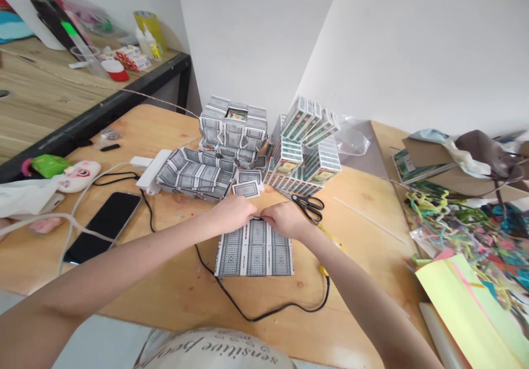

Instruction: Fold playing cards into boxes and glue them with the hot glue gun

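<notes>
My left hand and my right hand meet at the far edge of a flat panel of joined playing cards, patterned backs up. Both hands are closed, their fingertips pinching a small dark strip at that edge, close together. The panel lies on the wooden table in front of me. Just beyond my left hand are loose playing cards. An open tray made of cards sits behind to the left. Black-handled scissors lie past my right hand.
A box built of cards and stacked card packs stand at the back. A black cable loops around the panel to a yellow tool. A phone lies left; colourful scraps are heaped right.
</notes>
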A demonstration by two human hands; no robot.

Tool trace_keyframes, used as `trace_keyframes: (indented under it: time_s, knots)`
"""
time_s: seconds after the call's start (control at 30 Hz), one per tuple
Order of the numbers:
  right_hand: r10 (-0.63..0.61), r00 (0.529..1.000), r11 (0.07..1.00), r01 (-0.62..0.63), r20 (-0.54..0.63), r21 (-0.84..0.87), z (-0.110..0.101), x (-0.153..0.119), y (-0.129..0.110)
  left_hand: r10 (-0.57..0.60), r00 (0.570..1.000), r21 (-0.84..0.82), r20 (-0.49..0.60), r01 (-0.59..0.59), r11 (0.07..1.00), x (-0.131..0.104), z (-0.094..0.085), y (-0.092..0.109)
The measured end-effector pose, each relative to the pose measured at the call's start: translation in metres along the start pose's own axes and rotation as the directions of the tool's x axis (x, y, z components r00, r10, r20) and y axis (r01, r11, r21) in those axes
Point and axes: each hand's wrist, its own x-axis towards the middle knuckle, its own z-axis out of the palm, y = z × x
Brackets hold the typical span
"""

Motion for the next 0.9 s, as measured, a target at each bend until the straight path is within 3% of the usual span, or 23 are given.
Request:
trace_keyframes:
  time_s: [0.13,0.23,0.67,0.9]
  knots:
    - [0.058,0.998,0.998,-0.058,-0.018,0.007,0.006,0.002,0.0,-0.007,0.996,0.175,0.091,-0.009,0.985,0.0,-0.003,0.005]
    - [0.083,0.996,0.996,-0.083,-0.023,0.009,0.007,0.004,0.001,-0.007,0.993,0.216,0.115,-0.018,0.976,0.003,-0.003,0.008]
    - [0.003,1.0,1.0,-0.003,-0.006,-0.027,-0.002,0.001,-0.006,-0.029,0.993,0.085,0.115,0.019,0.996,0.011,-0.008,0.003]
    - [-0.011,1.0,0.999,0.011,-0.025,0.032,0.0,0.007,0.003,0.013,0.992,-0.053,0.126,-0.007,0.999,0.014,-0.014,-0.005]
